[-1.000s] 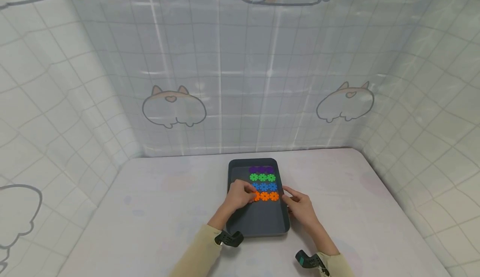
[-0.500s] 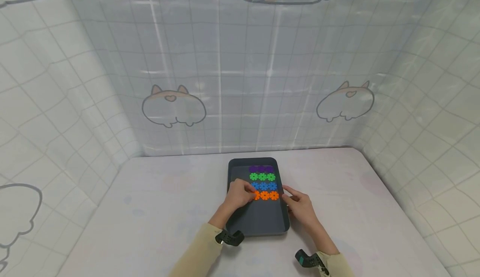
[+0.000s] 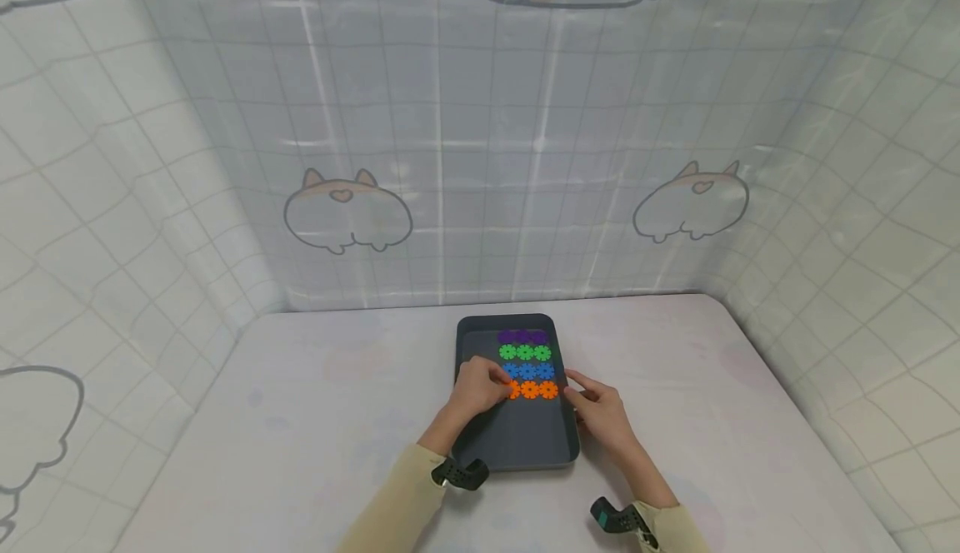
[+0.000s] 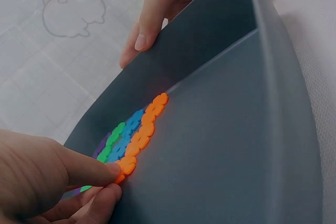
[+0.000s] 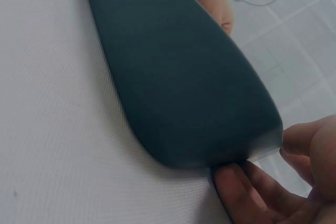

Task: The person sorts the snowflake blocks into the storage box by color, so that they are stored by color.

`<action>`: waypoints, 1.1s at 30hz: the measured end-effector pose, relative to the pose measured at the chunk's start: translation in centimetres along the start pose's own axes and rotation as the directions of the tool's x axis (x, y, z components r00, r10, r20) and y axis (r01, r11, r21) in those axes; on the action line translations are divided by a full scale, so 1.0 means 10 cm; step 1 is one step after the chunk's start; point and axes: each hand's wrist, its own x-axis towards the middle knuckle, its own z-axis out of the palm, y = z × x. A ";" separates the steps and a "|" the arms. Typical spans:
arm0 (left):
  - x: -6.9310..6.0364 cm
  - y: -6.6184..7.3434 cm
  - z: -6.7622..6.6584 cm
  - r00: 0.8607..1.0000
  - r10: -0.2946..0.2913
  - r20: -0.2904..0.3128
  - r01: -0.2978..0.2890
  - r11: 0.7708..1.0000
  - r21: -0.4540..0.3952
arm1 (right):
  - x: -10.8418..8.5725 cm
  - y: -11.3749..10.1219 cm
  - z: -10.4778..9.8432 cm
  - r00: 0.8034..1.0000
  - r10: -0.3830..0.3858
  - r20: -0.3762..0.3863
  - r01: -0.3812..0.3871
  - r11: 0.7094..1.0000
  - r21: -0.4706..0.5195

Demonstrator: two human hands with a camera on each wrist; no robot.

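Inside a dark grey tray [image 3: 517, 440] lie rows of flower-shaped plastic discs: purple discs [image 3: 523, 337] farthest, then green discs [image 3: 525, 353], blue discs [image 3: 528, 371] and orange discs [image 3: 530, 390] nearest. My left hand [image 3: 474, 389] pinches the leftmost orange disc [image 4: 128, 164] between thumb and fingertips. That hand hides part of the tray's left side. My right hand [image 3: 602, 415] grips the tray's right wall from outside, with the thumb at the rim in the left wrist view. In the right wrist view its fingers [image 5: 241, 190] are at the wall's lower edge.
The tray stands on a pale table [image 3: 337, 420] near its back edge. A grey tiled curtain [image 3: 495, 161] with cartoon outlines hangs behind, and similar walls rise at both sides. Dark straps with small devices [image 3: 461, 475] sit on both wrists.
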 end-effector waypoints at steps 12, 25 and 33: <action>0.00 -0.01 -0.01 1.000 0.006 0.006 -0.006 1.000 -0.027 | 0.00 0.00 0.01 1.000 -0.015 0.006 0.015 1.000 -0.004; 0.00 0.00 -0.01 1.000 0.009 0.009 -0.009 1.000 -0.021 | 0.00 0.01 0.01 1.000 -0.011 0.001 0.011 1.000 -0.006; -0.01 0.00 0.00 1.000 0.006 0.003 -0.006 1.000 -0.015 | 0.00 0.00 0.01 1.000 -0.006 -0.006 0.006 1.000 -0.014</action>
